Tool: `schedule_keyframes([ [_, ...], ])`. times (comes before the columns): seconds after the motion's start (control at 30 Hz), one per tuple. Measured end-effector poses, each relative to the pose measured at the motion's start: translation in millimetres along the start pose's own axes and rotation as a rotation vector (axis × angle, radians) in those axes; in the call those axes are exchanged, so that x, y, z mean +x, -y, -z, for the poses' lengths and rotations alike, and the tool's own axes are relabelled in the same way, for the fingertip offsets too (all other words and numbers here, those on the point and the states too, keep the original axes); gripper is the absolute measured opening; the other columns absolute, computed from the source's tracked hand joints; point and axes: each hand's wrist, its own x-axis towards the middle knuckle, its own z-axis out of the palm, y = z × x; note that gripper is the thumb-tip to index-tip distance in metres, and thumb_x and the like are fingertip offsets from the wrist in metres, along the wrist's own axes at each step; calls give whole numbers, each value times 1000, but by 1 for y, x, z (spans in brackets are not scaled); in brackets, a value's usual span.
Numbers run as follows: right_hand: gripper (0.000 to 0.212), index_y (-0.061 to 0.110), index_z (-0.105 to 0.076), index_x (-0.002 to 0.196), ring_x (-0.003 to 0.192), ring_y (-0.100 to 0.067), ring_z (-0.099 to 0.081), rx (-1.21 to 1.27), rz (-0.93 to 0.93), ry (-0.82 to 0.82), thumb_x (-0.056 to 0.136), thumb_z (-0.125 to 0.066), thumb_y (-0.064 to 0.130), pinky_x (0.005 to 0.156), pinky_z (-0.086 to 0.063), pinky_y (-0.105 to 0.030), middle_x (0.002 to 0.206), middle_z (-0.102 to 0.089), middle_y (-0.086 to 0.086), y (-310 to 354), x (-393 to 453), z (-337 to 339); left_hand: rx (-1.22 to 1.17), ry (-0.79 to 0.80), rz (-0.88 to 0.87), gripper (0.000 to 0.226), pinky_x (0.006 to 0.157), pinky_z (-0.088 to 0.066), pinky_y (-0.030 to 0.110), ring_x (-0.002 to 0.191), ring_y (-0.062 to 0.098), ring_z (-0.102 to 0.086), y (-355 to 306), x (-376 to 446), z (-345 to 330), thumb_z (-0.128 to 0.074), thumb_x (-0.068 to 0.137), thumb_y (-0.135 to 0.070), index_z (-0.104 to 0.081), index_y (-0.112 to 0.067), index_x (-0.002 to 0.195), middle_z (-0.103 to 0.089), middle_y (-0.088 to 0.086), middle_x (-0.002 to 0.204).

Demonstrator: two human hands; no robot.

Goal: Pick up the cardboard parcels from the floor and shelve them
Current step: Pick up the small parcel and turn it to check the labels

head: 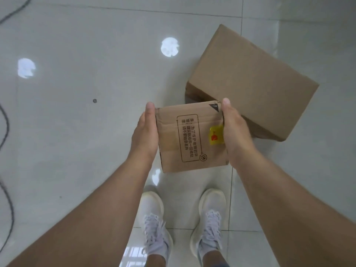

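Note:
A small cardboard parcel with printed black text and a yellow sticker is held above the floor between both hands. My left hand presses its left side, thumb on the top edge. My right hand presses its right side, partly covering the sticker. A larger plain cardboard parcel lies on the tiled floor just beyond and to the right of the small one. No shelf is in view.
Glossy pale floor tiles reflect ceiling lights. A dark cable runs along the left edge. My two feet in white sneakers stand directly below the held parcel.

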Motion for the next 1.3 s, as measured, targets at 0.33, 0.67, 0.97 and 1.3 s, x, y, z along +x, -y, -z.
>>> schedule_keyframes([
  [0.33,45,26,-54,106,104,-17,-52,10,-40,38,87,-35,62,84,-38,-34,117,-54,-1,-5,-6,-8,-62,15,78,93,104,-44,47,114,20,-60,19,3,5,-19,61,-87,-59,-34,126,-66,-3,122],
  [0.67,42,22,-56,111,81,-15,-54,194,-60,79,81,-40,-1,65,-43,-30,92,-60,5,-17,-21,-22,-199,-120,33,27,87,-50,39,100,20,-63,44,-16,22,-48,80,-13,-56,-35,93,-68,-2,111],
  [0.97,31,12,-61,118,73,2,-53,182,-101,86,91,-48,21,58,-43,-12,83,-58,14,-42,-24,-36,-201,-152,74,35,72,-47,21,88,5,-56,68,-10,20,-46,90,-16,-48,-22,124,-58,-10,101],
  [1.3,44,20,-44,139,71,12,-40,113,-97,100,96,-44,27,51,-33,-5,112,-51,12,-56,-15,-39,-218,-104,97,45,93,-29,31,100,7,-43,76,-2,19,-23,101,-47,-57,-25,121,-40,-24,83],
])
